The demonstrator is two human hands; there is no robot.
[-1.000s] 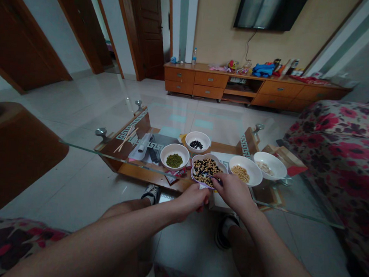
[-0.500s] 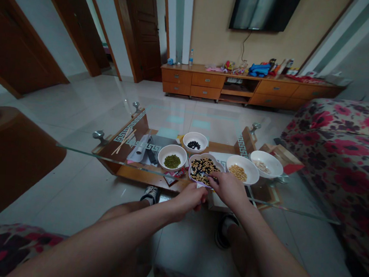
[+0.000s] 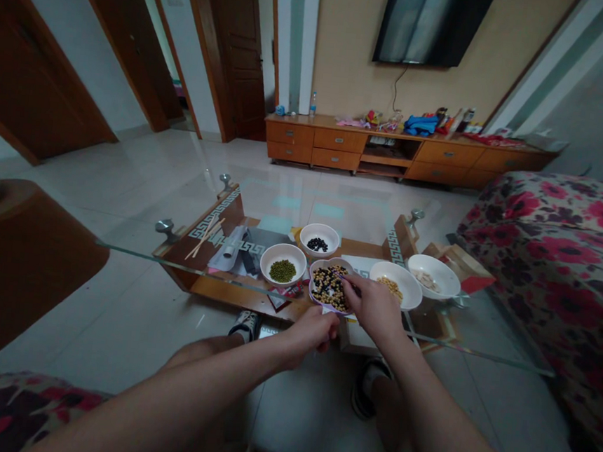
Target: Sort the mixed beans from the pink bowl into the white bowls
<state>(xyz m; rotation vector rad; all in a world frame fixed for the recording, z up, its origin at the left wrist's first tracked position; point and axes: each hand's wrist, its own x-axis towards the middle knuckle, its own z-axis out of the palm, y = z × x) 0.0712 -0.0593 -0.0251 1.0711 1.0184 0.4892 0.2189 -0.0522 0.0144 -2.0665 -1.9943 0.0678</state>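
Observation:
A pale purple, flower-shaped bowl (image 3: pixel 310 298) of mixed black and yellow beans sits at the front edge of a glass table. My left hand (image 3: pixel 314 331) is closed at its near side, gripping a pale part of the rim or handle. My right hand (image 3: pixel 371 304) is over the bowl's right side, fingers pinched together; a small purplish sliver shows at the fingertips, too small to name. Around it stand white bowls: one with green beans (image 3: pixel 283 271), one with black beans (image 3: pixel 317 244), one with yellow beans (image 3: pixel 390 286), and one with pale flat pieces (image 3: pixel 427 281).
Wooden sticks (image 3: pixel 204 238) lie at the left of the glass table (image 3: pixel 145 258). A red packet (image 3: pixel 280 300) is near the green beans. A floral-covered sofa (image 3: pixel 559 227) is at right; a long cabinet (image 3: pixel 340 141) stands under the television (image 3: pixel 429 26).
My right hand has lifted slightly and shifted within the bowl; a shiny piece seen among the beans is no longer visible there. My left hand stays at the bowl. The view has tilted up slightly.

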